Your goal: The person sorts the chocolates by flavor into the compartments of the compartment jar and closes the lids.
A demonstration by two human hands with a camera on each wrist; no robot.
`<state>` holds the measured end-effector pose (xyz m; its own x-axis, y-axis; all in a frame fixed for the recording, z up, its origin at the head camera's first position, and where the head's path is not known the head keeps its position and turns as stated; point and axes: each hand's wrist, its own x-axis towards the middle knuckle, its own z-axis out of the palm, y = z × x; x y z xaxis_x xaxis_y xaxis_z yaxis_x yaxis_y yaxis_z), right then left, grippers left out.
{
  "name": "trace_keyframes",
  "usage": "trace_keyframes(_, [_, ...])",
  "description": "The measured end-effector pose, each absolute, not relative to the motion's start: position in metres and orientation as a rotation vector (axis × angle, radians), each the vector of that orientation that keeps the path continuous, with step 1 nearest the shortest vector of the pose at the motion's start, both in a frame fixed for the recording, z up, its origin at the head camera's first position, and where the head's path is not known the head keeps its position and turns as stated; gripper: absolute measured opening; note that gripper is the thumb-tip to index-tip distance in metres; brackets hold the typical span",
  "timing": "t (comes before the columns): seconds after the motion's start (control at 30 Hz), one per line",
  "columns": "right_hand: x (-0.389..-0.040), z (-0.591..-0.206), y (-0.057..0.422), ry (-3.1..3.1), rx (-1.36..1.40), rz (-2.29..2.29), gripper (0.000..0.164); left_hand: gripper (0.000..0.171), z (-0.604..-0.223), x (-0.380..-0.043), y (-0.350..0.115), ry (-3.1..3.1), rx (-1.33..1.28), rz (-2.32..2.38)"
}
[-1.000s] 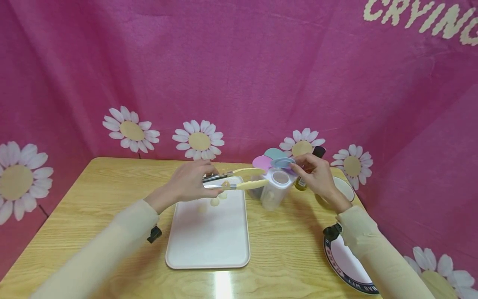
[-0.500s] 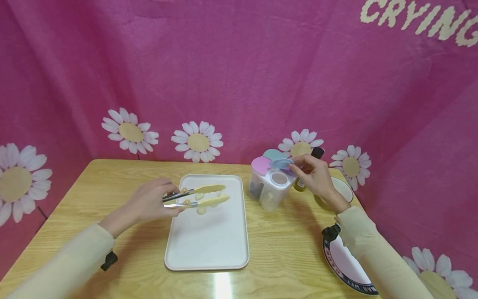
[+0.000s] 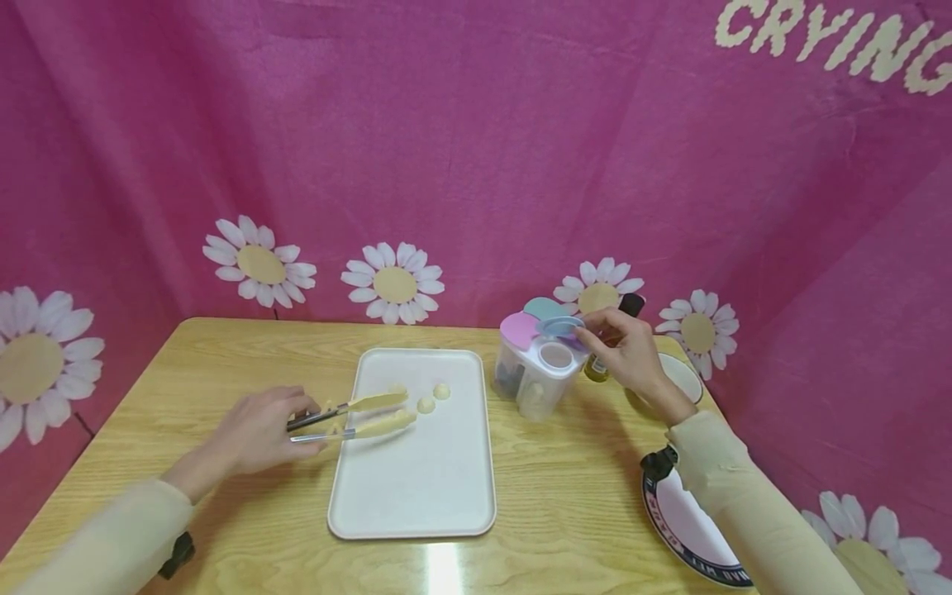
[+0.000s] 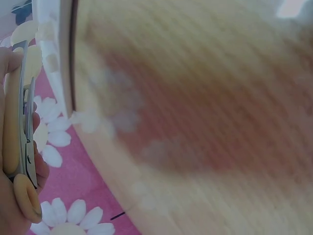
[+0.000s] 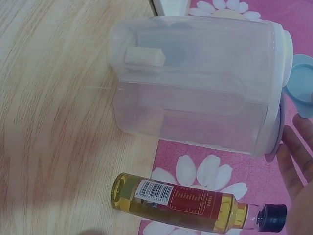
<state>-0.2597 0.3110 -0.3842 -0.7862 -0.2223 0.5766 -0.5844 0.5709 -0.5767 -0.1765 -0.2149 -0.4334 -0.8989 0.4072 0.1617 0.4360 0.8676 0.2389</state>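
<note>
My left hand (image 3: 256,430) grips a pair of yellow-tipped tongs (image 3: 379,402), whose arms stand apart over the left part of a white tray (image 3: 416,496). Nothing shows between the tips. Small pale round pieces (image 3: 426,405) lie on the tray, one partly behind the tongs. To the right stands a clear container (image 3: 541,392) with several compartments and coloured lids. My right hand (image 3: 632,355) pinches its raised blue lid (image 3: 559,326), leaving a round opening uncovered. In the right wrist view, a white block-like piece (image 5: 144,56) sits low inside the container.
An oil bottle (image 5: 171,200) with a black cap stands right behind my right hand. A bowl (image 3: 683,376) sits at the table's right edge, and a dark-rimmed plate (image 3: 673,529) lies partly under my right forearm. A pink daisy cloth (image 3: 476,165) hangs behind the table.
My left hand has carried the tongs from beside the container's opening leftward and nearer to me, down over the tray's left side. My right hand stays at the blue lid.
</note>
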Motion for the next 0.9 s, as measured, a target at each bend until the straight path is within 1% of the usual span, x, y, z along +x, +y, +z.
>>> trace_keyframes(0.2, [-0.261, -0.385, 0.312, -2.367, 0.644, 1.105, 0.015, 0.043, -0.442, -0.174, -0.216, -2.916, -0.674, -0.406])
trace_keyframes(0.53, [-0.261, -0.385, 0.312, -2.357, 0.651, 1.1, 0.014, 0.04, -0.446, -0.172, -0.216, -2.958, -0.649, -0.448])
trace_keyframes(0.9, [-0.26, -0.384, 0.311, -2.359, 0.647, 1.095, 0.014, 0.039, -0.443, -0.172, -0.211, -2.961, -0.64, -0.458])
